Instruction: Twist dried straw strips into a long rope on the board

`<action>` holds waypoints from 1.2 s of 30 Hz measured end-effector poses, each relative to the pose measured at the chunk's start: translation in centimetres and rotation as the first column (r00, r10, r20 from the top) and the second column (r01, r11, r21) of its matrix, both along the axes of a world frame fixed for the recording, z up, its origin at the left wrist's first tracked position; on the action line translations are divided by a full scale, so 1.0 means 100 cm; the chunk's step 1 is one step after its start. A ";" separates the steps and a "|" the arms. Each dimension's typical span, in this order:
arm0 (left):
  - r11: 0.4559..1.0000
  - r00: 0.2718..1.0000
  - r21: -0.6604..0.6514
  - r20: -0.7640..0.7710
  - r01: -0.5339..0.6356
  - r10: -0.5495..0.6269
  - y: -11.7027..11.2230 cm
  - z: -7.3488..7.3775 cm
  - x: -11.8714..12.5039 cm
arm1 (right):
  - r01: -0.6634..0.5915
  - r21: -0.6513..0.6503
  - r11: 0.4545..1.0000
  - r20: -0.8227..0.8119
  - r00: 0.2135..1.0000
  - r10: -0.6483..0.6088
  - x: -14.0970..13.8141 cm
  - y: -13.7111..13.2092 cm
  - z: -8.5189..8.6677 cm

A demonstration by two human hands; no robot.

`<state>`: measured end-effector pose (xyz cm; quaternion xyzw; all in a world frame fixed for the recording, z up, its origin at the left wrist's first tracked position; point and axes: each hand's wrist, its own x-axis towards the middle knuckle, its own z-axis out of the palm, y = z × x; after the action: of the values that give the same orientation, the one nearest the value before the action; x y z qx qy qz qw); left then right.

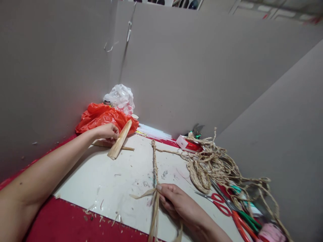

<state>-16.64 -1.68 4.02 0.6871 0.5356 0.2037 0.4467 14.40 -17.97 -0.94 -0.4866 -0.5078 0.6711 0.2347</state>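
Note:
My left hand [108,131] reaches far across the white board [113,181] and closes on a flat tan strip of dried leaf [120,140] near the red plastic bag. My right hand [176,201] sits close to me, its fingers pinched on a braided straw cord [154,160] where loose straw strands [154,215] fan out below the grip. The cord runs away from me to a knot at its far end [152,143].
A red plastic bag [103,117] and a white plastic bag [121,97] lie in the corner. A tangle of braided straw rope [214,164], red-handled scissors [219,203], more scissors with red and green handles [243,218] and a red-and-white box [188,144] lie to the right. Grey partition walls stand on three sides.

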 end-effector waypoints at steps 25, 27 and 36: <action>0.998 0.841 0.012 -0.539 0.063 -0.047 -0.015 -0.003 0.018 | 0.002 -0.013 1.000 0.010 1.000 -0.002 0.000 -0.001 0.001; 0.998 0.832 0.040 -0.555 0.054 -0.022 -0.016 -0.002 0.018 | 0.002 -0.016 1.000 0.004 1.000 -0.002 0.000 0.000 0.000; 0.995 0.828 0.038 -0.558 0.089 -0.053 -0.024 0.003 0.023 | -0.008 -0.003 1.000 -0.006 1.000 0.008 0.000 0.000 -0.001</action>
<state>-14.36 -4.10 4.37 0.7495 0.6099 -0.0053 0.2573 14.42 -17.99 -1.01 -0.4828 -0.5082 0.6741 0.2328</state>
